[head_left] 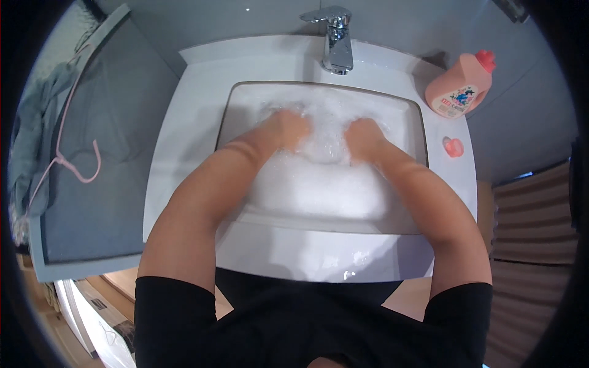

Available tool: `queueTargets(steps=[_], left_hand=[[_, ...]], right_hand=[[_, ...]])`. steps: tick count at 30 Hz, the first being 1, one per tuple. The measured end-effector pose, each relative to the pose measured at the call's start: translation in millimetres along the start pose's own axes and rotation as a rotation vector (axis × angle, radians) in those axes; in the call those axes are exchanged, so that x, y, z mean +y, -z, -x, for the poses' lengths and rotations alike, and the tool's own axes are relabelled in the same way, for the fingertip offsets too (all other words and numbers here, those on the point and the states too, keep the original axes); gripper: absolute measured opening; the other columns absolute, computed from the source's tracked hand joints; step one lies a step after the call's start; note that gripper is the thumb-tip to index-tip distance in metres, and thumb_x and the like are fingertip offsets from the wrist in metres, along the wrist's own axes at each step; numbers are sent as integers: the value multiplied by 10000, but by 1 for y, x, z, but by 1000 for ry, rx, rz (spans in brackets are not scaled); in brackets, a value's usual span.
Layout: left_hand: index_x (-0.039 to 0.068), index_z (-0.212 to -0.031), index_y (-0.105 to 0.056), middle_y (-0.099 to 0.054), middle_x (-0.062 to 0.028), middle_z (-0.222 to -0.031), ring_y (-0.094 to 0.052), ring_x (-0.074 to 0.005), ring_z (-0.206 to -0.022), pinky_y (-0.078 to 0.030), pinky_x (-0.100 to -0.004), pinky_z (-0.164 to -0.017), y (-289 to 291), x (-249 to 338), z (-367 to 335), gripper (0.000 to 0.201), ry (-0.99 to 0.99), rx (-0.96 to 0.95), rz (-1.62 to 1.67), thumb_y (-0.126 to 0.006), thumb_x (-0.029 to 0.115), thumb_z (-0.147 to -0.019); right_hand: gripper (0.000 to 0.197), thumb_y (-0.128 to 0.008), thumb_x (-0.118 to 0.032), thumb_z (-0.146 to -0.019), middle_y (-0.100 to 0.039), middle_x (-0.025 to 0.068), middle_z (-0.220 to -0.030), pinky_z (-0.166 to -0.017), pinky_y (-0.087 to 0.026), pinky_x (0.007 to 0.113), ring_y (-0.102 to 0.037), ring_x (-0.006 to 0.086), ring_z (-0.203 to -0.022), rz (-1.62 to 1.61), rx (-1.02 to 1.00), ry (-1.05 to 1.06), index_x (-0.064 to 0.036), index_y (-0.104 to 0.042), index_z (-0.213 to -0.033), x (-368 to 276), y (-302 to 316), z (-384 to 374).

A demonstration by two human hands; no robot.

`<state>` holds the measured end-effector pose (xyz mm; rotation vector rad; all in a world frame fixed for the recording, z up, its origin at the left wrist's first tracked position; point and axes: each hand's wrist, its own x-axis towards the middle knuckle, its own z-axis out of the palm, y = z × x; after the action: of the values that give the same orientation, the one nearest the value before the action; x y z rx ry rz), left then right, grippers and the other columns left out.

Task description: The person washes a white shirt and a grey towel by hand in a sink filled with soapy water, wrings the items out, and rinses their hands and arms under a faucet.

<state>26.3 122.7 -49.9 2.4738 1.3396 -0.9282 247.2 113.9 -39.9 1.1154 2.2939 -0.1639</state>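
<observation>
Both my hands are down in the white sink (245, 222), among thick white suds (325, 138). My left hand (291, 129) is curled in the foam left of the middle, slightly blurred. My right hand (365, 140) is closed like a fist a short way to its right. White, wet, frothy stuff lies between the two hands; whether cloth is in it I cannot make out. Foam hides the fingertips and whatever they grip. Both forearms reach in over the counter's front edge.
A chrome faucet (338, 46) stands behind the sink. On the right of the white counter (178, 153) are a pink detergent bottle (459, 86) and its small pink cap (453, 147). A pink hanger (61, 147) hangs at left, by grey cloth (38, 135).
</observation>
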Motion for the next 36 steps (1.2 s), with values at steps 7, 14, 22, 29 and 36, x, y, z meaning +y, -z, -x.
queueTargets(steps=[7,14,22,29,36], left_hand=[[198,-1049,-771,-697,-104,-1242,-635,-275,-1172,-428,-470,-1088,17,-1,2,278,-241,170,-226,-680,363,-844],[148,-964,-806,-748,-111,-1162,-707,-285,-1081,-527,-456,-950,-12,12,-25,225,103,432,50,-604,221,-899],[87,-1196,-723,-678,-187,-1290,-682,-349,-1150,-573,-475,-909,12,25,66,317,340,291,296,-608,107,-901],[140,-1393,-563,-492,-128,-1459,-515,-336,-1309,-476,-521,-1051,-28,-9,107,574,-55,624,-101,-717,116,-841],[180,-1404,-555,-520,-127,-1454,-512,-327,-1321,-453,-531,-1023,-29,24,63,766,-37,611,57,-832,349,-710]], right_hand=[[598,-776,-563,-712,-726,107,-1189,-986,-507,477,-660,315,-1163,114,214,89,-168,-768,-1162,2,-7,-13],[539,-704,-459,-811,-687,148,-1311,-992,-539,471,-644,338,-1235,-184,135,-383,-110,-735,-1221,-35,21,-17],[432,-756,-239,-806,-684,147,-1296,-953,-564,472,-664,375,-1176,-383,280,-414,-79,-729,-1206,-28,50,55],[758,-791,-250,-743,-508,149,-1392,-1014,-476,551,-469,383,-1329,68,695,-20,-142,-494,-1431,18,-9,87],[861,-802,-248,-681,-470,171,-1480,-1016,-424,598,-437,440,-1373,66,510,33,-209,-504,-1487,-15,-9,65]])
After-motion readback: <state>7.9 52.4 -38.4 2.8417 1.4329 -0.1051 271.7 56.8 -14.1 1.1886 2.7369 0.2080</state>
